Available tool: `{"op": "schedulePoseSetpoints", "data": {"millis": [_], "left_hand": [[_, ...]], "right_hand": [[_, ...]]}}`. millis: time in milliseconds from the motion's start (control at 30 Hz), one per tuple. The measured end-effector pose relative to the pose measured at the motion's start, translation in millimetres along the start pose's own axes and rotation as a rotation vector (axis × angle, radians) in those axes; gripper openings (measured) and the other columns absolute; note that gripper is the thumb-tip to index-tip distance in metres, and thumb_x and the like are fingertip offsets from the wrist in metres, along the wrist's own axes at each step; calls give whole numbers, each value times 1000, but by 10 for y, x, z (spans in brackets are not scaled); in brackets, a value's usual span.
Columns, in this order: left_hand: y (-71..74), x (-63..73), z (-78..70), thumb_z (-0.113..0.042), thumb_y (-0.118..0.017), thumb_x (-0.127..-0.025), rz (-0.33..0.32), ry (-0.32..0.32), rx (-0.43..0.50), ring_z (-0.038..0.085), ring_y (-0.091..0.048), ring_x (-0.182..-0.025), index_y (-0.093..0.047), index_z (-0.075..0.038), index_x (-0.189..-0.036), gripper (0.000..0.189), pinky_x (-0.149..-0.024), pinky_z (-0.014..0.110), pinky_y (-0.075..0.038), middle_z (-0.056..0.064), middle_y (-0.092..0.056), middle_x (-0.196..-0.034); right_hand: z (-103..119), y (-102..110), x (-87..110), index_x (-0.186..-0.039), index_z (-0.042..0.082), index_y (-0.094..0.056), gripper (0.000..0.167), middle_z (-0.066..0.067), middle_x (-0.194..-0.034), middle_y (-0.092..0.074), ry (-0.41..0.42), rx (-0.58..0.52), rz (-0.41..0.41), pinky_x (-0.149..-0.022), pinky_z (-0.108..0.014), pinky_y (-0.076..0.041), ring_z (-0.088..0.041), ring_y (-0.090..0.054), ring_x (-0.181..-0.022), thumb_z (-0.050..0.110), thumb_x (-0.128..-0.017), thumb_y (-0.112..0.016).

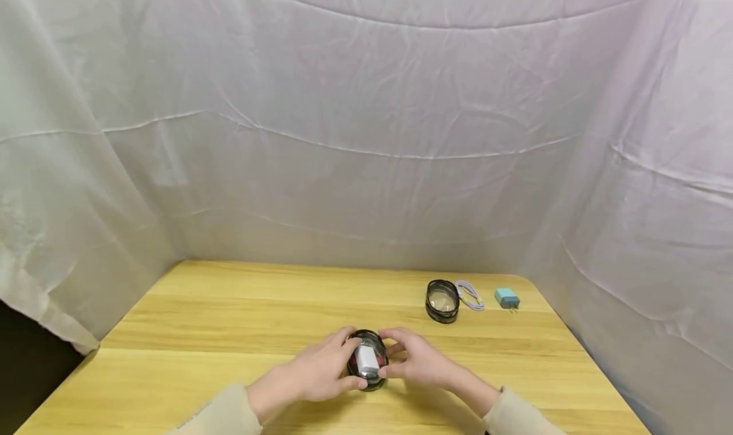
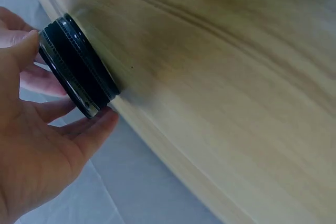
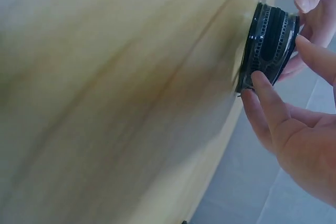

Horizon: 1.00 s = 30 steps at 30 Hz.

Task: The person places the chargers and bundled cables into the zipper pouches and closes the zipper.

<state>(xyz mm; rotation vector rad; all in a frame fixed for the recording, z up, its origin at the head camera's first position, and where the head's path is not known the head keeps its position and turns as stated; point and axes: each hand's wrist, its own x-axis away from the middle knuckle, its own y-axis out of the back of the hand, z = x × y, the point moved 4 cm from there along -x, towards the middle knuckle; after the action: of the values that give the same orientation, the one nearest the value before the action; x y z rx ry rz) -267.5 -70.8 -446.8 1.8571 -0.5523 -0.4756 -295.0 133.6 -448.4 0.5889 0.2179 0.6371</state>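
A small round zip pouch (image 1: 373,386) with black trim rests on the table between both hands. A white block (image 1: 367,360) with a shiny grey end shows at its top, with some red beside it; whether a clear lid covers the block I cannot tell. My left hand (image 1: 321,368) holds the pouch from the left, thumb at the near rim and fingers round the far side. From the right, my right hand (image 1: 420,362) holds it too, thumb at the upper rim and fingertips against the zipped side wall (image 3: 270,40), as the right wrist view shows.
Farther back on the wooden table (image 1: 229,320) stands a second round black-edged clear pouch (image 1: 443,300). A coiled white cable (image 1: 471,296) lies beside it. To the right is a teal and grey plug charger (image 1: 506,298) with its prongs showing. Pale curtains (image 1: 366,200) enclose the table.
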Motion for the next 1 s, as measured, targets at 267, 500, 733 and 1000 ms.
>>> {"op": "schedulePoseSetpoints", "data": {"millis": [267, 500, 733, 1000], "left_hand": [[7, -26, 58, -53, -66, -99, -12, -19, 20, 36, -54, -135, -48, 1, -152, 77, -97, 49, -57, 22, -38, -159], [90, -27, 276, -47, -68, -100, -22, -1, 64, 43, -54, -134, -47, 1, -152, 74, -100, 55, -54, 27, -35, -161], [200, -56, 623, -39, -67, -102, -16, 27, 128, 48, -51, -135, -45, 0, -155, 69, -104, 60, -50, 30, -27, -164], [339, -51, 1070, -29, -63, -105, -23, 75, 201, 54, -38, -143, -38, 5, -157, 67, -115, 65, -34, 28, -17, -169]], "right_hand": [[93, -56, -81, -145, -6, -53, 62, -27, -146, -51, 17, 101, 17, -92, -33, -59, -37, -64, -118, 19, -94, -79], [121, -128, -358, -141, -2, -58, 55, -18, -135, -64, 22, 161, 12, -93, -39, -59, -31, -69, -114, 20, -94, -78], [98, -231, -774, -135, 4, -65, 44, -12, -120, -74, 5, 126, -8, -89, -36, -59, -26, -71, -111, 19, -95, -76], [161, -393, -1272, -128, 5, -69, 35, -5, -104, -75, -15, 171, -51, -78, -29, -56, -11, -66, -87, 19, -97, -75]]}}
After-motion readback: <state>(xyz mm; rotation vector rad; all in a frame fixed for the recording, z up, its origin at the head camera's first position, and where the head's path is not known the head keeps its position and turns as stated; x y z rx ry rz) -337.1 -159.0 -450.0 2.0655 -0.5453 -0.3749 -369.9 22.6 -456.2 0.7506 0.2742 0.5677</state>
